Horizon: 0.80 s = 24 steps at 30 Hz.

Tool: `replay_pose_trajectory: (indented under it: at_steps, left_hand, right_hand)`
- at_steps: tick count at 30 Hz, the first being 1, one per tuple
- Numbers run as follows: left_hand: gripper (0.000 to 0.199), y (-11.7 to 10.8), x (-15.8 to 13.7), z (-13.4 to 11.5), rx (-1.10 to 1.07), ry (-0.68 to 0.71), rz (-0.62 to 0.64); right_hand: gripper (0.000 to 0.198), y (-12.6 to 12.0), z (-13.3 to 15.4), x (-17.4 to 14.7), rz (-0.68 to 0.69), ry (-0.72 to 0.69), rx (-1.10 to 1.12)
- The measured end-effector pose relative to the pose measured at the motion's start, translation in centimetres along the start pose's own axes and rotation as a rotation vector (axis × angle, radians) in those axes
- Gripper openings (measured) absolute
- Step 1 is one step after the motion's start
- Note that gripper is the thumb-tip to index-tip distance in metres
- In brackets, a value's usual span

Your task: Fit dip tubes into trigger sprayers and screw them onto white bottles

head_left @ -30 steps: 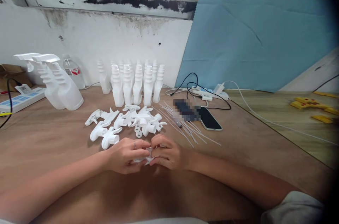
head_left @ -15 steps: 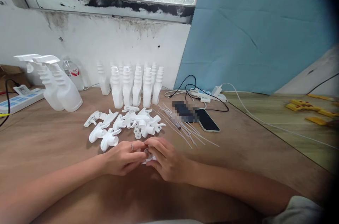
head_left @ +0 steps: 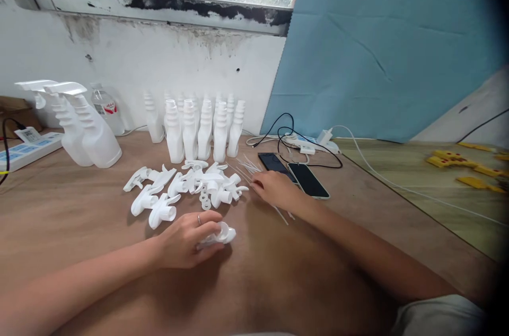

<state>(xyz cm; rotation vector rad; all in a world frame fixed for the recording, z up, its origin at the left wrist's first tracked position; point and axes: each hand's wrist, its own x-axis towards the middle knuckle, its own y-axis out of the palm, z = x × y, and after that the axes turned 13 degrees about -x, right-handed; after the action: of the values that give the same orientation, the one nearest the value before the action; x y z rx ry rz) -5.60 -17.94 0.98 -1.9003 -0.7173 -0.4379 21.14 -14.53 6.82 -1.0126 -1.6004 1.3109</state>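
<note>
My left hand point(head_left: 189, 240) is closed around a white trigger spray head point(head_left: 225, 233), held low over the table with its round collar facing up. My right hand point(head_left: 276, 188) reaches out over a bundle of thin white tubes point(head_left: 281, 215). Its fingers are bent together at the tubes, and whether one is pinched between them is hidden. Beyond my left hand lies a heap of white spray heads point(head_left: 162, 210), with several small white washers point(head_left: 205, 200) at its near side.
White bottles point(head_left: 174, 134) without tops stand in a group by the wall. Two spray bottles with heads point(head_left: 93, 132) and a clear drink bottle point(head_left: 107, 108) are at the left. Two phones point(head_left: 309, 180), cables and a power strip point(head_left: 34, 148) lie on the brown table.
My right hand has let go of the spray head and moved away and right to the tubes. My left hand stays nearly in place and keeps the spray head.
</note>
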Motion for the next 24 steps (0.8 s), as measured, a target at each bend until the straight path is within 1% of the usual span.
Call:
replay_pose_trajectory:
  at_steps: [1,2,4,8,9,11,14,15,17,19,21,22,24]
  left_hand:
    - [0.026,0.1,0.0,0.1,-0.016,-0.043,-0.011]
    - [0.024,0.2,-0.1,0.2,-0.044,-0.084,-0.018]
    - [0.026,0.4,-0.2,0.5,-0.126,-0.163,-0.031]
    - [0.044,0.5,-0.2,0.5,-0.247,-0.373,-0.079]
    - [0.046,0.5,-0.1,0.4,-0.27,-0.403,-0.074]
    - [0.04,0.2,0.3,0.2,-0.321,-0.408,-0.046]
    - [0.027,-0.2,0.9,0.0,-0.387,-0.406,-0.022]
    - [0.026,-0.2,1.0,-0.1,-0.396,-0.419,-0.021]
    - [0.025,-0.3,1.2,-0.1,-0.393,-0.444,-0.017]
    - [0.025,-0.3,1.2,-0.1,-0.382,-0.45,0.0]
    - [0.027,-0.2,1.2,-0.1,-0.372,-0.438,0.018]
    - [0.028,-0.2,1.2,-0.1,-0.367,-0.43,0.025]
    - [0.03,-0.1,1.1,-0.1,-0.356,-0.422,0.038]
  right_hand:
    - [0.021,0.1,-0.6,0.5,0.083,0.05,-0.031]
    - [0.02,0.2,-1.0,0.8,0.134,0.085,-0.043]
    - [0.017,0.8,-1.6,1.2,0.196,0.129,-0.05]
    - [0.011,2.0,-2.2,1.6,0.28,0.184,-0.002]
    - [0.009,2.1,-2.3,1.7,0.295,0.186,0.028]
    - [0.012,2.0,-2.4,1.9,0.295,0.189,0.104]
    - [0.014,0.7,-2.0,1.7,0.216,0.189,0.223]
    - [0.013,0.1,-1.6,1.4,0.181,0.177,0.283]
    - [0.009,-1.1,-0.4,0.6,0.108,0.105,0.521]
    - [0.003,-2.0,1.2,-0.5,0.011,-0.037,0.962]
    - [0.007,-2.4,2.8,-1.5,-0.04,-0.164,1.261]
    - [0.009,-2.5,3.4,-2.0,-0.054,-0.209,1.335]
    - [0.01,-2.3,4.4,-2.6,-0.067,-0.266,1.4]
